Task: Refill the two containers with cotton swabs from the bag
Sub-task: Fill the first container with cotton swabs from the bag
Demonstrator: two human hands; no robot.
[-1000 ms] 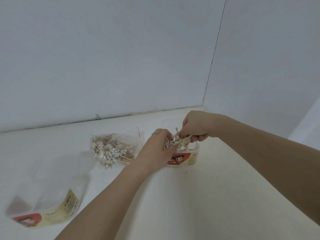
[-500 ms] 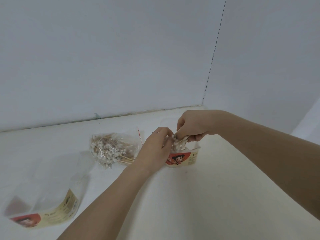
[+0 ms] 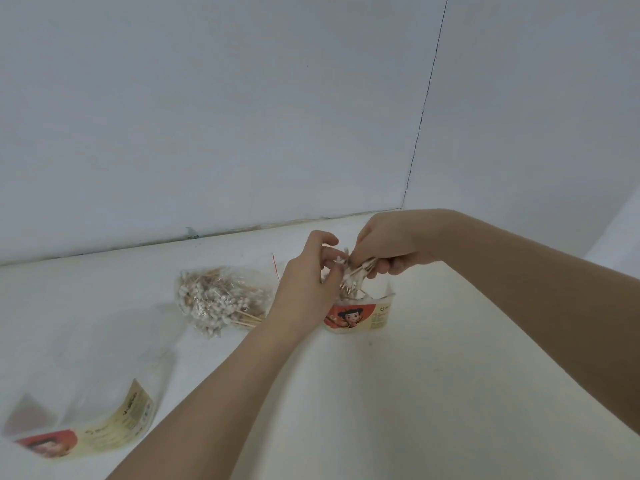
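Note:
A clear container (image 3: 360, 315) with a red cartoon label stands on the white table, right of centre. Just above its mouth my right hand (image 3: 384, 247) grips a bundle of wooden cotton swabs (image 3: 356, 277) that slants down into it. My left hand (image 3: 308, 282) is at the container's left side, its curled fingers pinching the swab tips. A clear plastic bag of cotton swabs (image 3: 218, 299) lies to the left of my hands. The second clear container (image 3: 83, 431), with the same label, sits at the near left, and I cannot tell what is in it.
The white table (image 3: 433, 393) meets white walls behind and to the right. A thin red strip (image 3: 275, 266) pokes up behind my left hand, by the bag.
Both hands have risen slightly above the container. The swab bundle in my right hand has tilted, and my left fingers have shifted from the container's side up to the swab tips.

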